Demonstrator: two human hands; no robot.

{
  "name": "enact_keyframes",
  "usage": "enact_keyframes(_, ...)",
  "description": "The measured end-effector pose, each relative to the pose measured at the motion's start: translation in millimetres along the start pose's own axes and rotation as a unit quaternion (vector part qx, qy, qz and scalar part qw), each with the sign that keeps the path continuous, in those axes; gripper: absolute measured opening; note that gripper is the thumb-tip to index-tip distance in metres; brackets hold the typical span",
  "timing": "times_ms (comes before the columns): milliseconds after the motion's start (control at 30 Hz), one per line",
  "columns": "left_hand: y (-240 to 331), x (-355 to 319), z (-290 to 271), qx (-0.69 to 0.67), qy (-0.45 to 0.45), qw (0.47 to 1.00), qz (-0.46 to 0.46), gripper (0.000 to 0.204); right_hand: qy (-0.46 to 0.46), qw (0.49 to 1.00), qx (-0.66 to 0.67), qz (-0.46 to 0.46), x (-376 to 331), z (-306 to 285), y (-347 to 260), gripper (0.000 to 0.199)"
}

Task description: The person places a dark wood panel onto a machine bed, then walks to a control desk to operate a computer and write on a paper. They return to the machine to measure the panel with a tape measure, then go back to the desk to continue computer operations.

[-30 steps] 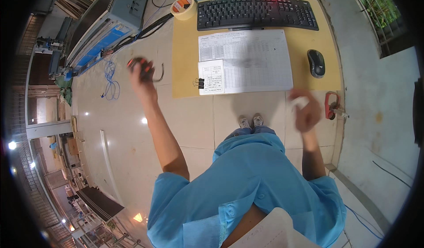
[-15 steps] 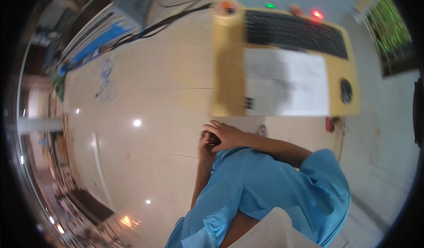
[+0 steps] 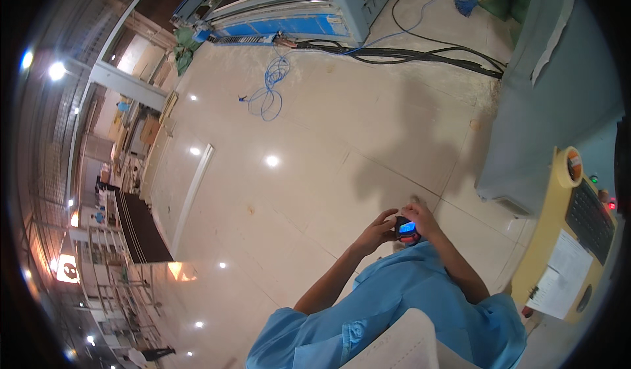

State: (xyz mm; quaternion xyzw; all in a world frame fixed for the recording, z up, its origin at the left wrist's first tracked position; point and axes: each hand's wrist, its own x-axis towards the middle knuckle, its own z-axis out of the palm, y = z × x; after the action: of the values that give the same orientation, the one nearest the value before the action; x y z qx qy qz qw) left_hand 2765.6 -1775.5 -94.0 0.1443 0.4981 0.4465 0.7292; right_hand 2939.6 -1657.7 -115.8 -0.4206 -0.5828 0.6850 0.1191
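Note:
In front of my blue shirt I hold a small black and red handheld device (image 3: 407, 228) with a lit blue screen. My left hand (image 3: 376, 233) grips its left side, fingers bent around the edge. On the other side, my right hand (image 3: 420, 218) is closed about the upper right of the device. Its screen faces up between the two hands. Parts of the casing are hidden under my fingers.
To the right, a yellow console shelf (image 3: 540, 254) carries a keyboard (image 3: 590, 219), papers (image 3: 560, 274), a mouse and a tape roll (image 3: 574, 165). A large blue-grey machine (image 3: 371, 14) stands ahead. Black cables (image 3: 420, 56) and a coiled blue cord (image 3: 276, 73) lie on the tiled floor.
The view has swung left, so the console now sits at the far right and the machine shows ahead. The device's lit screen has come into sight; both hands still hold it.

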Motion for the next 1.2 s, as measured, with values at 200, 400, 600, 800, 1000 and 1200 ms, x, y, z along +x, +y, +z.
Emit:
enact_keyframes(200,105,93,-68,0.014,0.114,0.993,-0.010,0.040,-0.035,0.999,-0.002,-0.038,155,5,-43,0.034)
enact_keyframes(400,231,140,-163,-0.003,0.130,0.991,-0.014,0.044,-0.346,0.930,-0.122,-0.020,290,9,-180,0.076)
enact_keyframes(600,326,126,-314,-0.001,0.234,0.970,0.069,0.035,-0.522,0.822,-0.180,0.141,445,16,-273,0.088)
enact_keyframes(800,454,64,-638,-0.249,0.527,0.703,0.408,0.015,-0.567,0.791,-0.183,0.136,583,-55,-283,0.075)
enact_keyframes(1000,672,127,-818,-0.249,0.462,0.719,0.455,0.019,-0.470,0.847,0.017,0.247,669,-131,-367,0.056)
enact_keyframes(1200,871,432,-735,0.043,0.283,0.892,0.350,0.044,-0.190,0.969,0.150,0.053,792,-88,-441,0.036)
